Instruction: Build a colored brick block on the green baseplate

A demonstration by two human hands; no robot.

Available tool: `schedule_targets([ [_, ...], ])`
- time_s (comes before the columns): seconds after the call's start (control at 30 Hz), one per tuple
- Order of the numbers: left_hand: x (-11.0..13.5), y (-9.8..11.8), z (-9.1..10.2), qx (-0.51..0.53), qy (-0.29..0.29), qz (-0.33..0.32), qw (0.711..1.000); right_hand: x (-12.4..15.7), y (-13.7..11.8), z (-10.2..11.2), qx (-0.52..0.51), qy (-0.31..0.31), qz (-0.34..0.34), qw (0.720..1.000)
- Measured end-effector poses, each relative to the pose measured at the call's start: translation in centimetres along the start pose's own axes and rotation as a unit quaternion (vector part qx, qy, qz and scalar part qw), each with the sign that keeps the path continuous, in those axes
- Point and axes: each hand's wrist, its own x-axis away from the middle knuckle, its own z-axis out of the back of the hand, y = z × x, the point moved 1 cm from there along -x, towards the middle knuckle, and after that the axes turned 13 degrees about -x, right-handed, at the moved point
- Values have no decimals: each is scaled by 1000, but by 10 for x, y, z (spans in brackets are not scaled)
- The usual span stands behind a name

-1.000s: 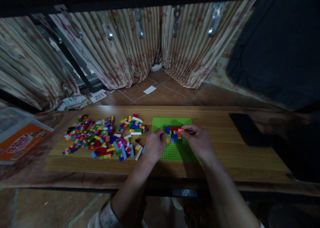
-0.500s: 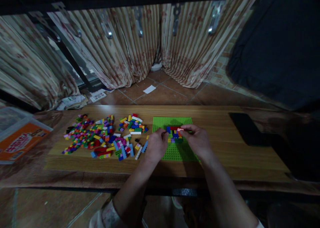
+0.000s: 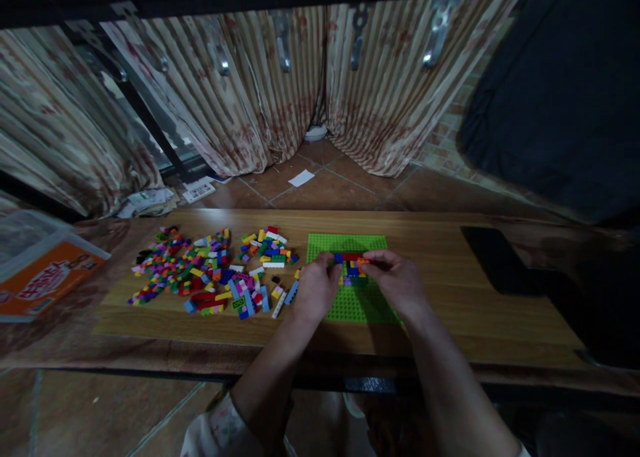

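since the earlier frame the left hand (image 3: 316, 289) has closed in against the brick stack (image 3: 351, 270), which sits mid green baseplate (image 3: 360, 305). right hand (image 3: 397, 282) rests at the stack's right side, fingertips pinching a small orange brick (image 3: 363, 261) on top. left grip cannot be told. loose bricks (image 3: 210, 277) lie left of the baseplate.

Domestic interior, probably a living room or bedroom. Striped, patterned curtains (image 3: 250, 103) hang to a terracotta-tiled floor (image 3: 330, 190); a low wooden surface (image 3: 450, 297) carries loose toy building bricks (image 3: 210, 277) and a green baseplate (image 3: 350, 303); papers (image 3: 147, 202) lie beyond its far left corner.
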Motion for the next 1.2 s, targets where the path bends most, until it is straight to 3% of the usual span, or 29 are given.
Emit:
schedule_targets([
  [0.6, -1, -2, -10, 2, 18, 5, 1000, 3, -6, -5, -19, 5, 0, 1000],
  [0.77, -2, -5, -3, 24, 7, 5, 1000, 5, -8, -3, 6, 2, 17, 1000],
  [0.97, 1, -16, 20, 39, -14, -3, 999, 15, -7, 5, 105, -53, 91, 989],
  [1.2, 10, -17, 20, 31, -69, -44, 996, 26, -4, -1, 133, -129, 97, 978],
])
